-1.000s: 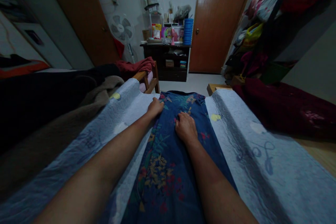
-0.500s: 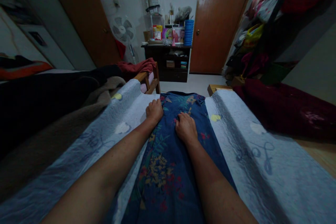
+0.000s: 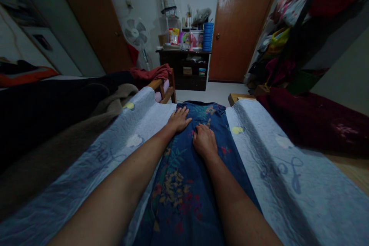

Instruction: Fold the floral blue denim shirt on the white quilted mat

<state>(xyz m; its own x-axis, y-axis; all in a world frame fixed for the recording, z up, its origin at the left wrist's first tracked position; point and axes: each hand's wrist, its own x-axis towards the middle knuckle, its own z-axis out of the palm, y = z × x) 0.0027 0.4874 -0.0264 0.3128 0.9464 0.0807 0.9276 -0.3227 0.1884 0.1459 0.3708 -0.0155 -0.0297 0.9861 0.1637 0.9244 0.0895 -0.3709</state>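
Both arms extend forward, 2 hands palm-down.

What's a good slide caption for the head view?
Both hands resting on a blue floral garment laid over a pale blanket.

This is a room in a home, shown by the standing fan (image 3: 136,32), the wooden door (image 3: 240,27) and cluttered dark cabinet (image 3: 183,70) at the far side, and clothes (image 3: 288,27) heaped at the right.

Pale blue blanket (image 3: 331,177), heart-printed, lettered — dark floral garment (image 3: 198,203) spread flat on it
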